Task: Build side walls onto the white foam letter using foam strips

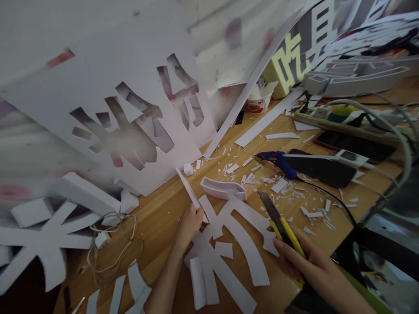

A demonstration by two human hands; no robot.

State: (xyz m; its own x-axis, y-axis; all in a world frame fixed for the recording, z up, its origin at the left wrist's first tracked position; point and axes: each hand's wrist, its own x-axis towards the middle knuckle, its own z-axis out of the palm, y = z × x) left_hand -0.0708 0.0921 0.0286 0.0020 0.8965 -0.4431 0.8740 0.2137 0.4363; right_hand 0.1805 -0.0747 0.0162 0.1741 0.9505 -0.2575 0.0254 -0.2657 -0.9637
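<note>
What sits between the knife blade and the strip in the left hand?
Only the flat white cutout on the table and a raised curved piece off to the far side. The knife in the right hand has an open line to the strip held by the left hand.

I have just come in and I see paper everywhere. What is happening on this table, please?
A person is working with white foam-board letter shapes on a wooden table. The left hand holds a thin white strip upright at the edge of a large flat cut-out character. The right hand holds a yellow utility knife, blade out, over that character. A blue glue gun lies beyond, among white scraps.
</note>
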